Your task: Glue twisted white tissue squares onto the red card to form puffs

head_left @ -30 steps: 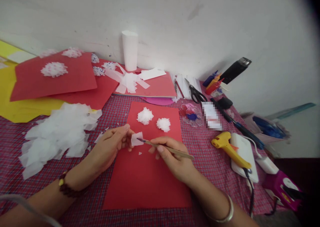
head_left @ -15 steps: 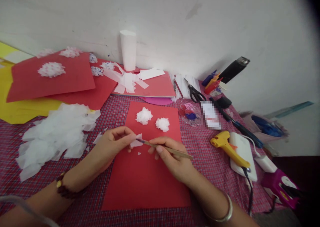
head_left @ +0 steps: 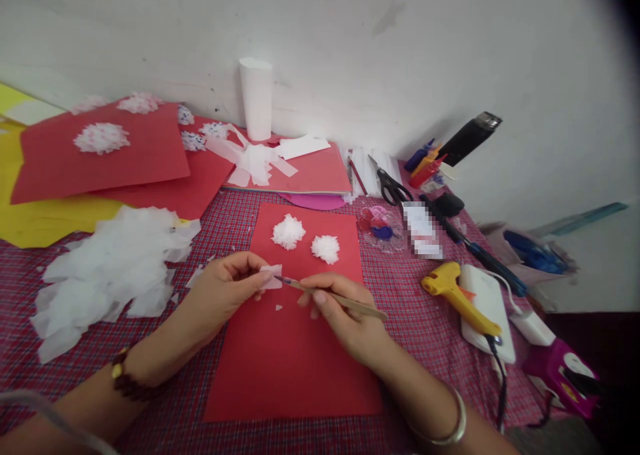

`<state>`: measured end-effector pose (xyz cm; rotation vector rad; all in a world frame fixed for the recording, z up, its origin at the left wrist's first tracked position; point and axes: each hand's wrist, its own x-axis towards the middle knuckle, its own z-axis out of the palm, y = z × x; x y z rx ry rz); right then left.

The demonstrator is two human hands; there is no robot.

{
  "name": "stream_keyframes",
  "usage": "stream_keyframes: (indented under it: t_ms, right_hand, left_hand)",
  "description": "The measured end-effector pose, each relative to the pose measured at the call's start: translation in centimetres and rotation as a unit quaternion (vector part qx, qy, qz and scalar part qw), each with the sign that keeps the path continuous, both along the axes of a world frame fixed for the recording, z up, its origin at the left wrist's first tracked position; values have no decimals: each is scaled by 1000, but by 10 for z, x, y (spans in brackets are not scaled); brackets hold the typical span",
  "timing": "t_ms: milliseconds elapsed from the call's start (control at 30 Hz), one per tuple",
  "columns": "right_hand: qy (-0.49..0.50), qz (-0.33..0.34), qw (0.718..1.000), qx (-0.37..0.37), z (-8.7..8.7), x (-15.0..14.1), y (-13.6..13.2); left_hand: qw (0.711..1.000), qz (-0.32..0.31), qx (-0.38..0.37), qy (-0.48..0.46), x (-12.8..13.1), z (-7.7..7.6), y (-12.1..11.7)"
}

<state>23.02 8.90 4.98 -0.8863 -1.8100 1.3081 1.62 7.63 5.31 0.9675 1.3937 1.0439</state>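
Note:
My left hand [head_left: 233, 283] pinches a small piece of thin white paper [head_left: 273, 276] above the red sheet [head_left: 295, 368]. Between the fingers and thumb of my right hand [head_left: 345, 311] is a paintbrush [head_left: 345, 300] with a pale wooden handle. Its dark tip is right at the paper's edge; whether they touch, I cannot tell. Two fluffy white paper flowers, one on the left [head_left: 289, 231] and one on the right [head_left: 325, 249], sit at the far end of the red sheet. A tiny white scrap [head_left: 279, 307] lies below the hands.
Loose white paper pieces [head_left: 115, 268] are heaped at left. Behind them, red card [head_left: 100, 175] carries finished flowers [head_left: 101, 138]. To the right are a paint palette [head_left: 383, 231], scissors [head_left: 393, 185], paint bottles [head_left: 427, 165], a yellow glue gun [head_left: 465, 298] and a white power strip [head_left: 493, 338].
The brush tip has drawn slightly right, away from my left fingertips. The paper piece has turned and sits a little higher. Both hands keep their grip.

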Motion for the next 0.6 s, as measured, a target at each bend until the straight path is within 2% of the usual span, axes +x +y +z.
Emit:
stream_keyframes:
  t_ms: [600]
  right_hand:
    - [-19, -2, 1000, 12, 3, -1, 0]
  left_hand:
    - [1000, -16, 6, 17, 0, 3, 0]
